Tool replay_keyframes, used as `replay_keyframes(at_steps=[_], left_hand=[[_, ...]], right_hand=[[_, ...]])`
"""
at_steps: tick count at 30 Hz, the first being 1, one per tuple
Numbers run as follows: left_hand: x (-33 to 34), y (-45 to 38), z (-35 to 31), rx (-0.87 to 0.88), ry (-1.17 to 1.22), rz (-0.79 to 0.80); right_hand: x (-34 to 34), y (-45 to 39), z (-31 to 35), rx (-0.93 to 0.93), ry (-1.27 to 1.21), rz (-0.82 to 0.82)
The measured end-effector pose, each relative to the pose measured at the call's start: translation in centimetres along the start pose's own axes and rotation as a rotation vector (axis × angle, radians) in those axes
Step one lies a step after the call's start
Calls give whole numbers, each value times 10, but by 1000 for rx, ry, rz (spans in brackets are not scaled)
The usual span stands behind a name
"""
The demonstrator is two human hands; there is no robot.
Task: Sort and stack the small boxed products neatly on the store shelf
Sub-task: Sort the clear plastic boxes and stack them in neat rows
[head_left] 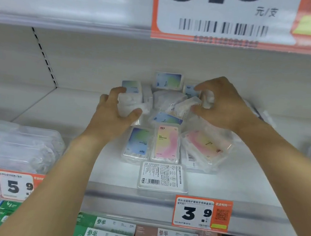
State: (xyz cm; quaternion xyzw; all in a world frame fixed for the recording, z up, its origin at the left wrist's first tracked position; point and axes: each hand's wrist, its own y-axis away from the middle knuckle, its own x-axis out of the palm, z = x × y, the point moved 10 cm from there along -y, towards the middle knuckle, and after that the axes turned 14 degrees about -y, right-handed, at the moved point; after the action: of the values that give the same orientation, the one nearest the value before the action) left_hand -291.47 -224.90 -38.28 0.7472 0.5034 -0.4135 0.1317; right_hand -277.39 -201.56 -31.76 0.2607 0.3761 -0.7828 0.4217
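Left hand (113, 111) grips clear box (128, 105); right hand (221, 105) pinches another box (186, 105) (tilted). Jumbled pile (168, 138) on shelf (240, 176) lies between and just below both hands, equally near; long axes mixed.

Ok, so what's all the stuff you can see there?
blue-green labelled boxes: at least five, clear plastic, in the shelf pile
pink-yellow labelled boxes: two, front of pile, right one tilted
box lying label-down: one, white back with barcode, shelf front edge
price tags: two below shelf, orange and white
clear packs: stack, far left
toothpaste cartons: row, lower shelf
left hand: grips a clear box
right hand: pinches a clear box
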Motion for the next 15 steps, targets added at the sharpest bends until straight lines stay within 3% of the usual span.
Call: replay_keyframes(at_steps=[5, 8, 11, 15], left_hand=[[-5, 4, 1, 15, -65, 15], [-6, 5, 3, 20, -93, 6], [-6, 4, 7, 17, -85, 41], [-7, 2, 13, 4, -62, 78]], right_hand=[[44, -54, 12, 55, -22, 151], [68, -77, -1, 166, 118, 236], [74, -82, -4, 140, 309, 330], [64, -76, 1, 82, 212, 329]])
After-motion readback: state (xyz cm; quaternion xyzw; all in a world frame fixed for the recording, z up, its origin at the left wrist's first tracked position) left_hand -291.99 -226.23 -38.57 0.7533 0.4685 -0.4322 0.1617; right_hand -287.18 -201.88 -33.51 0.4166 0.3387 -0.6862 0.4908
